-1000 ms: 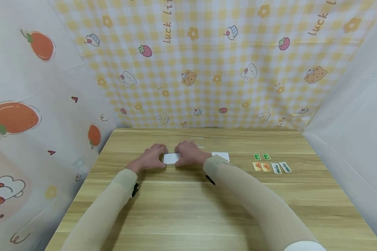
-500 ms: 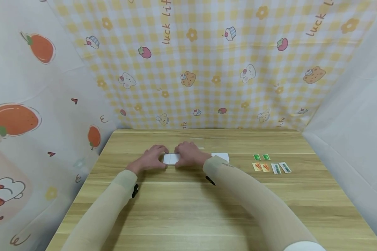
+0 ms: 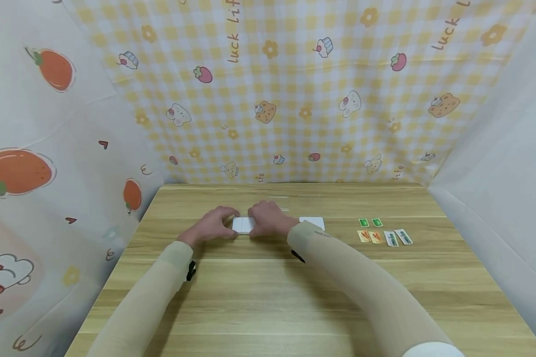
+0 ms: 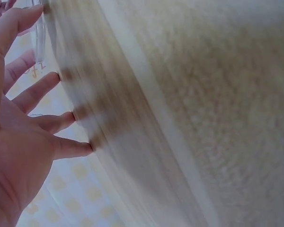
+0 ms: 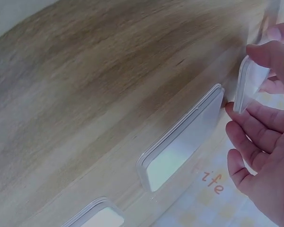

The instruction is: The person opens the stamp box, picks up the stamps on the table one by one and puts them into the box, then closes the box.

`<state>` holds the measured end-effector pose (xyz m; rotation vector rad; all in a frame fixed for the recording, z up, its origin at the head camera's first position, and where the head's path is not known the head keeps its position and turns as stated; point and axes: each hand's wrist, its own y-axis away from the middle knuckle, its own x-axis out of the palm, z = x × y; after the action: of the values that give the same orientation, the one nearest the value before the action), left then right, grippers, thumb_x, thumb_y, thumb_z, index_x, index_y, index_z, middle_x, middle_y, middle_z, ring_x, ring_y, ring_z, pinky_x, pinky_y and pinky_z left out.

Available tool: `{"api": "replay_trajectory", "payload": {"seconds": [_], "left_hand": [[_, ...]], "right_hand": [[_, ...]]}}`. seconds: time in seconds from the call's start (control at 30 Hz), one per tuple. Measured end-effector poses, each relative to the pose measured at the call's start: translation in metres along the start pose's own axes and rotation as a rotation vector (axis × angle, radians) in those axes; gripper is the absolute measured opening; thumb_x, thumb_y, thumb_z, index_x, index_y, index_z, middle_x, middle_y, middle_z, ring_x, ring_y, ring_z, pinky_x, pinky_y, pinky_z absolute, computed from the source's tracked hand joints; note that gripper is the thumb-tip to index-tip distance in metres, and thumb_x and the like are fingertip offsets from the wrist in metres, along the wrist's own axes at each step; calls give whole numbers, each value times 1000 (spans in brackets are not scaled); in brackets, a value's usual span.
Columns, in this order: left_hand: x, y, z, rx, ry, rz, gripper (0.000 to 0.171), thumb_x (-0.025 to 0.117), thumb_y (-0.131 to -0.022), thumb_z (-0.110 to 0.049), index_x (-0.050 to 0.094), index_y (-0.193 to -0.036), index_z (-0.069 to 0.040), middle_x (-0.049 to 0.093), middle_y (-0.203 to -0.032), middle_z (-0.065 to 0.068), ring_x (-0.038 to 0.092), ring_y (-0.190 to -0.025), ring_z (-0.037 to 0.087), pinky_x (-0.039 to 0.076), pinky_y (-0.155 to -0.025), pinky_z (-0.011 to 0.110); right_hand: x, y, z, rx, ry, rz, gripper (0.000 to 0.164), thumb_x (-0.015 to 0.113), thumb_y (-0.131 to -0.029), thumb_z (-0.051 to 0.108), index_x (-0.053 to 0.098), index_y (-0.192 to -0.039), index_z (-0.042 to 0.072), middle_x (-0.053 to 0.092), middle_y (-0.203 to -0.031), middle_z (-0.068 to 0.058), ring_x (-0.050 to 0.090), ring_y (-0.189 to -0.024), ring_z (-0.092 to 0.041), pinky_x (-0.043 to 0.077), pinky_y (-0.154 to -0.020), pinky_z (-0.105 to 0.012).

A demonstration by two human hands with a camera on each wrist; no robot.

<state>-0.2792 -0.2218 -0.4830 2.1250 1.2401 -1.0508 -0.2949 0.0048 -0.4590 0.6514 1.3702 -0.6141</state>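
Observation:
My left hand (image 3: pixel 214 223) and right hand (image 3: pixel 268 219) hold a small flat white block (image 3: pixel 243 225) with clear edges from its two ends. In the right wrist view, my right thumb and forefinger pinch the block (image 5: pixel 252 82), and the other fingers curl loosely beside it. My left thumb touches the clear edge of the block (image 4: pixel 40 40) in the left wrist view, while the other left fingers spread with their tips down at the tabletop (image 4: pixel 132 118). My right hand hides part of the block in the head view.
A second clear-edged white block (image 5: pixel 180 146) and another block (image 5: pixel 99 218) lie beside my right hand. Right of that wrist is a white piece (image 3: pixel 312 222). Paired small green cards (image 3: pixel 363 222), orange cards (image 3: pixel 363 236) and teal cards (image 3: pixel 390 238) lie farther right. A patterned curtain (image 3: pixel 303 134) hangs behind.
Both hands stay at the white block, with hardly any motion. The head view has shifted slightly, so the scene sits a little farther left in it.

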Motion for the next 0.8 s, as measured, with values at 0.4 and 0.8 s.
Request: {"api": "replay_trajectory", "payload": {"seconds": [0.4,0.8], "left_hand": [[4,0,-1,7,-109,-20,50,85,-77,-23,66,-122,-14,60,-133,5,49,-127,28,37,-103,60],[5,1,-2,43,-120,-33,51,85,-76,-19,66,-124,-11,62,-128,5,52,-120,25,42,-100,49]], "right_hand": [[2,-3,4,41,-128,6,47,86,-77,36,69,-110,8,56,-97,-1,54,-83,-15,47,-70,-24],[2,-7,1,-7,-120,7,37,85,-76,33,71,-99,8,61,-88,2,55,-78,-13,46,-66,-23]]}}
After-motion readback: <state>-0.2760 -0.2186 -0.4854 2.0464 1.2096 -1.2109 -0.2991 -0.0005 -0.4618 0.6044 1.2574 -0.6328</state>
